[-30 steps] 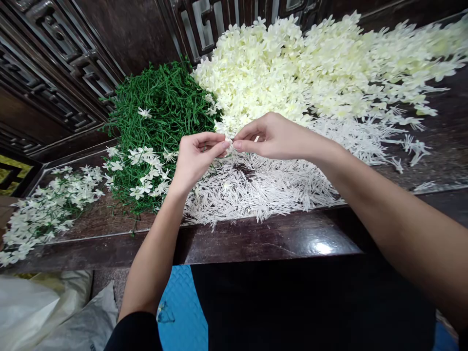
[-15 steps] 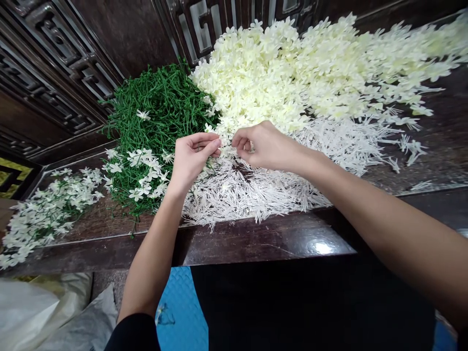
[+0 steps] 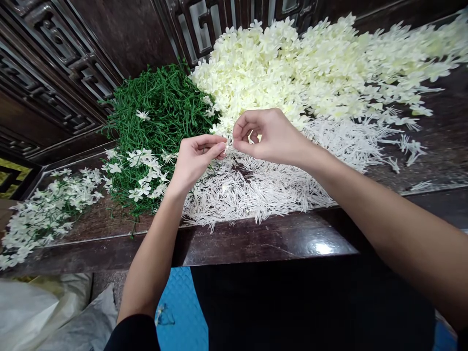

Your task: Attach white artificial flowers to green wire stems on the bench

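My left hand point(image 3: 195, 158) is closed in a pinch, thumb against fingers, on a small white flower piece point(image 3: 227, 146) that is mostly hidden. Close on its right, my right hand point(image 3: 274, 134) curls with thumb and forefinger together; whatever lies between those tips is too small to make out. Both hands hover over a heap of white thread-like flower centres point(image 3: 256, 192). Behind them spreads a large pile of cream artificial blossoms point(image 3: 263, 78). A mound of green plastic stems point(image 3: 157, 112) lies beyond my left hand, with several white flowers point(image 3: 144, 168) on its near side.
More white flowers on green stems point(image 3: 54, 209) lie at the far left of the dark wooden bench point(image 3: 270, 239). Carved wooden lattice point(image 3: 58, 44) rises behind. Pale sacks point(image 3: 32, 312) and a blue mat point(image 3: 183, 302) are below the front edge.
My right hand has risen slightly and shifted a little right. My left hand has moved slightly right, still pinching. The piles look the same.
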Demonstrator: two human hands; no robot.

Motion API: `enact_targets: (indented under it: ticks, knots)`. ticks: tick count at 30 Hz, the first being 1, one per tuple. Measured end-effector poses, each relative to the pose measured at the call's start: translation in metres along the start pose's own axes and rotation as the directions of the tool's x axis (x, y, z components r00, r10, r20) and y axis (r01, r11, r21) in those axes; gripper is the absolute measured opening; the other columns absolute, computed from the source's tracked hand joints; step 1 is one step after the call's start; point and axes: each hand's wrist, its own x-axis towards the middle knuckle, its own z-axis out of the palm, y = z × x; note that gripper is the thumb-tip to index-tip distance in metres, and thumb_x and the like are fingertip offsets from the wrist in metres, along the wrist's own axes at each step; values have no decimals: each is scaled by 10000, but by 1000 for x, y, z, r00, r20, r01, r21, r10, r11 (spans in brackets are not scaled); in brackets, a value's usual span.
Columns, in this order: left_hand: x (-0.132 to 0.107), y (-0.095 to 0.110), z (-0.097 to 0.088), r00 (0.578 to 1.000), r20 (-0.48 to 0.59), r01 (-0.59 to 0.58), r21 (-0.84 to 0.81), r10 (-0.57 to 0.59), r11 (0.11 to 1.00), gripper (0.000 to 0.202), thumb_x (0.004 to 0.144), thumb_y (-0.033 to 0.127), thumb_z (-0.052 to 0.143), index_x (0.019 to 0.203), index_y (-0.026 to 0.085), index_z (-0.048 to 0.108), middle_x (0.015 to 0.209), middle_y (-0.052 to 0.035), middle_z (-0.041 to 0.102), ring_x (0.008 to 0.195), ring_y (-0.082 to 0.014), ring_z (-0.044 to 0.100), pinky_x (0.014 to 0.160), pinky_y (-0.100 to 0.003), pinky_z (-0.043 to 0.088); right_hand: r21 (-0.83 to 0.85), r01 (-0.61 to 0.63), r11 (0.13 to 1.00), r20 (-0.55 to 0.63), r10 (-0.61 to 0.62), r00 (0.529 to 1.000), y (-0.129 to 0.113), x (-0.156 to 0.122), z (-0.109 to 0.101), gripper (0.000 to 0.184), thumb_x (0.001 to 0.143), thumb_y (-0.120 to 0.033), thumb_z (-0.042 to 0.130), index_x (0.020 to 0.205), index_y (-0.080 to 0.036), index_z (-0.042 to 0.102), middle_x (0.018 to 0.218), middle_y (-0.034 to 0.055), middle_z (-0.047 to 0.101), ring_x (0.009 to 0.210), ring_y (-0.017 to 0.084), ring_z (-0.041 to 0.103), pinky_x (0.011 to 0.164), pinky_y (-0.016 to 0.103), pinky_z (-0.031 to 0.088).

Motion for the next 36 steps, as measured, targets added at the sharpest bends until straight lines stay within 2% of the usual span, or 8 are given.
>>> enact_targets:
  ticks: [5,8,11,17,28,36]
  knots:
    - [0,1,0,1000,5,-3,-31,3,1000,222,759,309,862,894,145,801,784,-50,784,668,-117,727,691,-247,612,40,29,999,-53,-27,998,-2,-1,0,94,761,-124,701,771,-200,647,843,50,700,789,204,649,819,423,565]
    - [0,0,1,1000,5,13,-58,-12,998,267,721,327,892,884,142,791,772,-45,782,668,-119,738,690,-244,625,43,36,998,-75,-33,997,-2,-1,2,102,765,-119,688,763,-205,633,825,47,694,765,197,642,811,428,570]
    - [0,-1,3,1000,8,16,-75,-15,997,277,694,313,907,860,138,773,751,-38,775,658,-119,743,687,-245,636,36,35,999,-76,-32,997,-1,-1,4,90,769,-132,688,772,-202,632,820,44,691,756,189,641,793,417,577]
    - [0,-2,4,1000,-9,23,-83,-23,996,219,729,259,873,872,145,752,734,-26,761,653,-114,739,698,-251,642,36,36,999,-66,-33,997,0,-1,4,63,790,-162,691,775,-205,647,845,47,701,785,195,653,806,409,581]
    - [1,-1,4,1000,-7,-6,-125,5,992,297,704,355,908,844,155,737,717,-9,733,635,-90,710,666,-216,616,102,64,993,-77,-56,995,-3,-1,5,78,800,-221,747,800,-200,672,873,61,725,800,208,678,819,429,600]
    - [0,-1,3,1000,15,8,-111,-6,994,308,679,351,926,857,164,759,735,-20,753,652,-109,726,705,-251,636,116,34,993,-105,-22,994,-4,-4,6,153,798,-215,771,745,-239,630,855,54,718,814,222,687,823,439,621]
